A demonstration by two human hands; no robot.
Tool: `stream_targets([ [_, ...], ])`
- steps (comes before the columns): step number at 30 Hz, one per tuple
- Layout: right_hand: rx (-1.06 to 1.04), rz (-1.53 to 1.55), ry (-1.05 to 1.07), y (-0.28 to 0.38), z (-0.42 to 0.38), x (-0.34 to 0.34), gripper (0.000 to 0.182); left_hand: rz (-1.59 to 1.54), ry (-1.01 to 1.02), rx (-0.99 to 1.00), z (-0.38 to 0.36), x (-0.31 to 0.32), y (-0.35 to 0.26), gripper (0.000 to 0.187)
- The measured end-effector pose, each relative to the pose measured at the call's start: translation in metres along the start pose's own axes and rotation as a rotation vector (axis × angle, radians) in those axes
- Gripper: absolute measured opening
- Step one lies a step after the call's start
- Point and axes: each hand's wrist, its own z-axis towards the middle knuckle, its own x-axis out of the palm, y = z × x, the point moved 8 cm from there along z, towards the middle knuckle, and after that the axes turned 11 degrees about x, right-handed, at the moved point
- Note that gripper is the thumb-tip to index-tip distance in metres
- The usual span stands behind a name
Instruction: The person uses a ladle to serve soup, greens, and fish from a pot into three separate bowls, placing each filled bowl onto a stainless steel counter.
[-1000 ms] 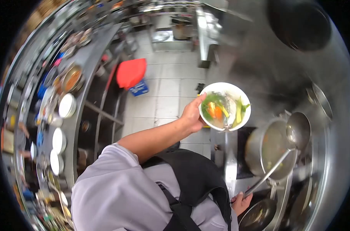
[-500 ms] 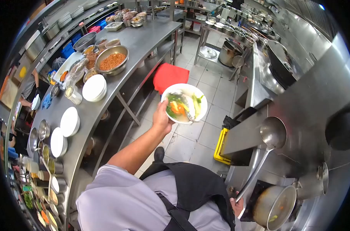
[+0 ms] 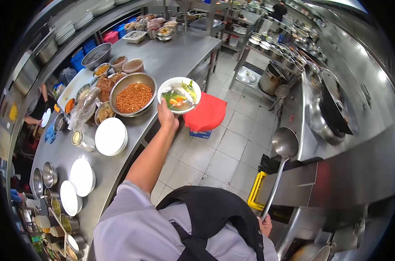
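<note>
My left hand (image 3: 167, 116) is closed on the near left rim of a white bowl (image 3: 173, 81), its thumb at the edge. Inside the bowl is a soup (image 3: 178, 100) with green leaves, orange pieces and what looks like silvery fish. The bowl is held up by the edge of the steel table, beside a metal bowl of reddish-brown nuts or beans (image 3: 134, 98). Low on the right, my right hand (image 3: 265, 225) grips the handle end of a long metal ladle (image 3: 286, 142). The ladle's cup points up and away from me; no food shows in it.
Stacked white bowls (image 3: 111, 136), a jar (image 3: 82, 141) and food containers stand on the steel table (image 3: 180, 45). A red cover (image 3: 206, 114) lies over a blue box on the floor. Woks (image 3: 332, 102) line the right side, with a pot (image 3: 308, 252) below. Other people are in the background.
My left hand has carried the soup bowl forward and left, toward the table. The ladle has shifted slightly left with my right hand. The view has turned, and the pot is now mostly out of sight.
</note>
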Motion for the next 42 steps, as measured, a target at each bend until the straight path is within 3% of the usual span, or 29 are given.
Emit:
stream_targets([
  [9,-0.098,-0.018,0.125,0.06,0.166,0.039,0.031,0.115,-0.334,0.113,0.155,-0.035,0.081,0.042],
  [12,-0.118,-0.051,0.103,0.073,0.24,0.047,0.027,0.201,-0.501,0.119,0.163,-0.021,0.076,0.046],
  [13,-0.203,-0.106,0.106,0.089,0.26,0.05,0.023,0.372,-0.551,0.181,0.177,-0.032,0.077,0.047],
  [16,-0.163,-0.102,0.111,0.159,0.297,0.069,0.021,0.722,-0.673,0.347,0.212,-0.054,0.071,0.05],
  [18,-0.115,-0.083,0.11,0.18,0.342,0.072,0.024,0.831,-0.687,0.302,0.229,-0.059,0.071,0.05],
  [22,-0.168,0.04,0.136,0.243,0.4,0.089,0.036,0.623,-0.591,0.177,0.239,-0.042,0.072,0.043],
  [24,-0.17,0.093,0.149,0.262,0.422,0.1,0.038,0.518,-0.608,0.302,0.262,-0.065,0.086,0.039],
  [25,-0.174,0.101,0.144,0.269,0.43,0.103,0.038,0.363,-0.472,0.449,0.294,-0.096,0.106,0.033],
  [27,-0.184,0.092,0.158,0.277,0.444,0.113,0.04,0.732,-0.409,0.24,0.26,-0.082,0.095,0.016],
  [29,-0.189,0.082,0.202,0.276,0.451,0.126,0.04,0.531,-0.313,0.176,0.182,-0.026,0.092,0.026],
  [30,-0.188,0.062,0.231,0.273,0.453,0.131,0.039,0.565,-0.226,0.115,0.14,-0.011,0.098,0.035],
  [32,-0.143,0.035,0.28,0.255,0.459,0.142,0.038,0.597,-0.087,0.046,0.06,0.01,0.095,0.037],
  [34,-0.097,0.019,0.316,0.244,0.455,0.155,0.037,0.794,-0.015,-0.019,-0.006,-0.012,0.081,0.032],
  [36,-0.007,-0.016,0.358,0.231,0.436,0.169,0.036,0.887,-0.145,-0.053,-0.052,-0.058,0.037,0.026],
  [39,0.037,-0.111,0.382,0.207,0.413,0.177,0.036,1.07,-0.47,0.433,-0.071,-0.126,-0.104,0.022],
  [41,0.007,-0.137,0.393,0.183,0.407,0.176,0.037,1.726,-0.726,0.691,-0.069,-0.15,-0.201,0.035],
  [42,-0.027,-0.159,0.401,0.174,0.401,0.176,0.037,1.986,-0.802,0.707,-0.061,-0.163,-0.231,0.047],
])
